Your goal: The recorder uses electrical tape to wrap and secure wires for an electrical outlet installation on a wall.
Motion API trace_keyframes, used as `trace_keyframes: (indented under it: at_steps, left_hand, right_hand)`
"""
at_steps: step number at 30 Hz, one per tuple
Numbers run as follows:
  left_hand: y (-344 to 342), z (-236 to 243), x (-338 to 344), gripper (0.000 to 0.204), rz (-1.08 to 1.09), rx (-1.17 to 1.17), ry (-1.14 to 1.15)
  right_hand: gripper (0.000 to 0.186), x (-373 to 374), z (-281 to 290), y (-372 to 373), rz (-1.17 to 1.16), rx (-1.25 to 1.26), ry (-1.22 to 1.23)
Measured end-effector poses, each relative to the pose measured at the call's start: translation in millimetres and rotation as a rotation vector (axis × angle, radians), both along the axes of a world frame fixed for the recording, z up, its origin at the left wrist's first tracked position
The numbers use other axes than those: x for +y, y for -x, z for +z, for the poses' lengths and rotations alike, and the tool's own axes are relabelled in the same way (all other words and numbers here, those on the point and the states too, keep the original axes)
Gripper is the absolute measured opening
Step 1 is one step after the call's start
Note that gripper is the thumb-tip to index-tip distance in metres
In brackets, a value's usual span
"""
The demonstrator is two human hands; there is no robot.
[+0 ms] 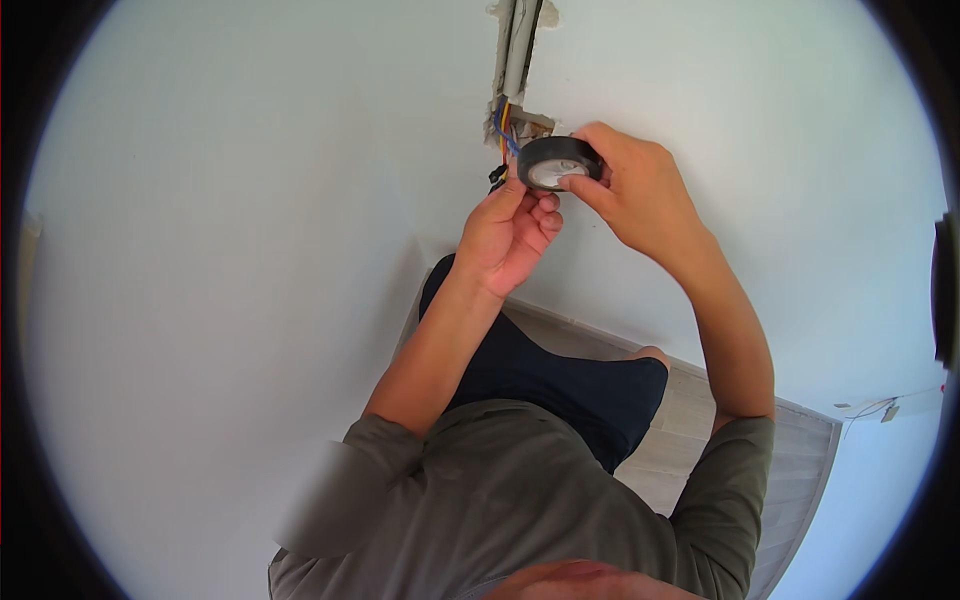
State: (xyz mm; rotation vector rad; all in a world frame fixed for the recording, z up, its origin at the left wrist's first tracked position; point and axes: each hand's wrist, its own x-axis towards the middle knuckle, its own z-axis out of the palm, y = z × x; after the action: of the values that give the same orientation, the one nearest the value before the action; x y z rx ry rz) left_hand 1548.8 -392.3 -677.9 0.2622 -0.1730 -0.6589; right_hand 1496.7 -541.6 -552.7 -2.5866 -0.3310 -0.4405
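A black roll of insulating tape (556, 160) is held up against the white wall, right beside a bundle of coloured wires (504, 128). My right hand (640, 195) grips the roll from the right, thumb across its open centre. My left hand (512, 235) is below and left of it, fingers pinched at the roll's lower left edge, apparently on the tape end. The wires, blue, yellow and orange, come out of a rough opening in the wall under grey conduit tubes (515, 45).
The white wall (230, 250) fills most of the view. Below are my dark shorts (560, 385) and grey shirt, over a pale plank floor (690, 420). A thin cable with a small tag (885, 410) hangs at the lower right.
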Motion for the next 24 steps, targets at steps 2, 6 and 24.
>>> trace_keyframes:
  at_steps: [2, 6, 24]
  left_hand:
    - [3.0, 11.4, 2.6, 0.027, 0.040, 0.004, -0.109]
    - [10.4, 10.3, -3.3, 0.026, 0.314, -0.159, -0.456]
    - [39.2, 45.4, 55.2, 0.028, 0.589, -0.764, -1.337]
  right_hand:
    - [0.028, -5.7, -15.0, 7.6, -0.050, -0.049, 0.027]
    - [0.037, -7.0, -70.3, 16.1, -0.217, -0.126, -0.235]
    - [0.038, 35.4, -115.1, 0.5, 0.312, 0.908, -1.154]
